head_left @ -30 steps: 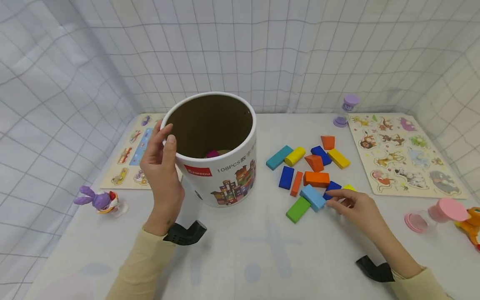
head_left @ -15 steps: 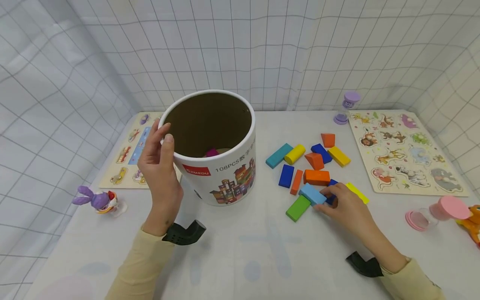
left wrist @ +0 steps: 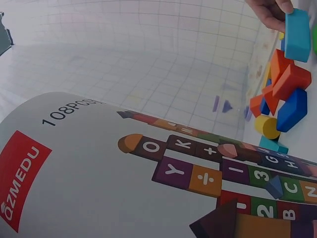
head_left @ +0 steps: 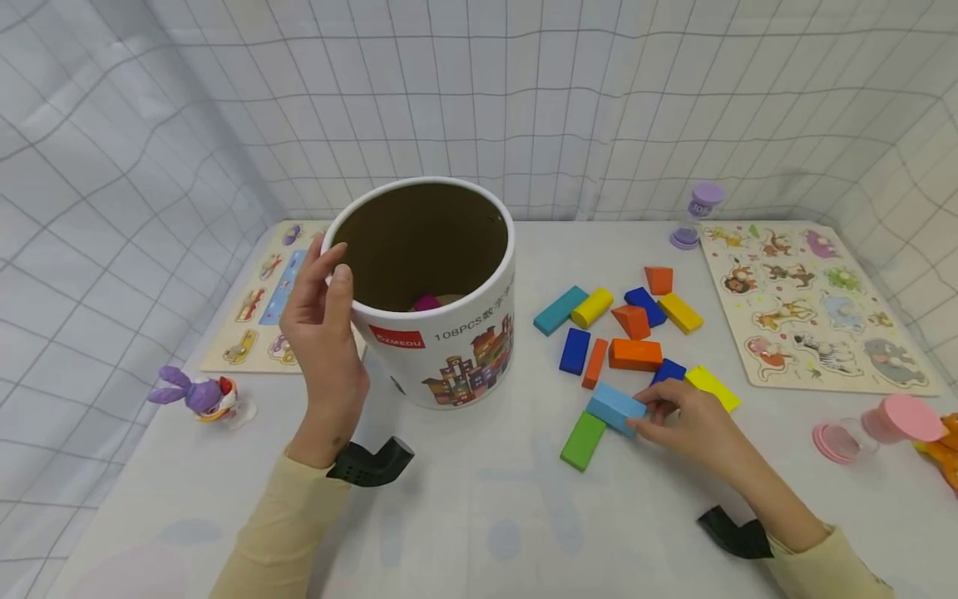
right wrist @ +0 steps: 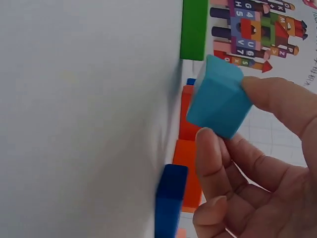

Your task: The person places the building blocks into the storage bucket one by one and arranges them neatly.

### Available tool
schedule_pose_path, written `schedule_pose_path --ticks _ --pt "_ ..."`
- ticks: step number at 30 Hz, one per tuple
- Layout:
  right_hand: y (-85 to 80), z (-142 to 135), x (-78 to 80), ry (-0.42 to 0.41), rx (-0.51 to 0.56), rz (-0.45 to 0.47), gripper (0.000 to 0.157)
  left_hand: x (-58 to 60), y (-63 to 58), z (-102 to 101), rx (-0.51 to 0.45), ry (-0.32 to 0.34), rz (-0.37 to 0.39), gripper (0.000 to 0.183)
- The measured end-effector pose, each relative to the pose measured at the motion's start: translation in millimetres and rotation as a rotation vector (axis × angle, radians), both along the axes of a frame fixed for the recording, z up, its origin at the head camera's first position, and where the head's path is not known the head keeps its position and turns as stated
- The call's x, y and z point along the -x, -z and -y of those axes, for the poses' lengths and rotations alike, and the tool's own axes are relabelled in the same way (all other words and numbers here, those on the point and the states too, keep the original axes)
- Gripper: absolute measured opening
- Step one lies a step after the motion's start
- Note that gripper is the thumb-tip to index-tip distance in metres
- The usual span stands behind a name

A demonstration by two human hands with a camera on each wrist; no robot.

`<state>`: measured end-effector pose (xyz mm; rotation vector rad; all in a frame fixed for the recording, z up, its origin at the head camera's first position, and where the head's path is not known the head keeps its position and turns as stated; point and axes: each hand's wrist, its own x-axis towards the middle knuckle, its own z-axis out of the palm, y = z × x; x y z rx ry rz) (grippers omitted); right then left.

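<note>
A large white bucket (head_left: 456,366) printed with blocks and "108PCS" stands left of centre in the head view, its mouth facing up. My left hand (head_left: 323,358) holds its left rim, fingertips and thumb bent at the edge. A pink piece (head_left: 427,302) shows inside. My right hand (head_left: 692,420) pinches the right end of a light blue block (head_left: 615,408) between thumb and fingers; the right wrist view shows this block (right wrist: 220,99) up close. Its left end is by a green block (head_left: 583,441). A dark blue block (head_left: 669,372) and a yellow block (head_left: 713,387) lie near the fingers.
Several more blocks, including an orange block (head_left: 634,354) and a teal block (head_left: 560,310), lie beyond. Around them are an animal puzzle board (head_left: 816,308), a purple hourglass (head_left: 696,216), and a pink hourglass (head_left: 876,428). At left are a vehicle puzzle (head_left: 254,333) and rabbit toy (head_left: 198,395).
My right hand has moved left and taken hold of the light blue block, which shifted left and nearer. The green block turned and slid nearer. My left hand stays on the bucket.
</note>
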<state>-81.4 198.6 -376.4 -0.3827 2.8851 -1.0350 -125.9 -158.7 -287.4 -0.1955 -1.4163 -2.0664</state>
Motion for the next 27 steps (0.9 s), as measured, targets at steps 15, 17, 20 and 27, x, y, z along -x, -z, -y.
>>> schedule_pose_path --ticks 15,17,20,27 --pt "-109.7 38.7 30.3 -0.079 0.385 -0.045 0.028 0.2 0.7 0.7 0.003 -0.009 -0.008 0.024" --pt "-121.9 55.5 39.3 -0.094 0.440 -0.032 0.030 0.8 1.0 1.1 -0.003 -0.013 -0.014 0.024" --pt "-133.1 81.8 53.1 -0.142 0.539 0.007 0.032 1.3 1.5 1.3 0.000 -0.023 -0.009 0.024" --pt "-138.5 121.2 71.8 -0.223 0.628 0.084 0.035 0.2 0.2 0.6 0.023 -0.019 0.015 0.025"
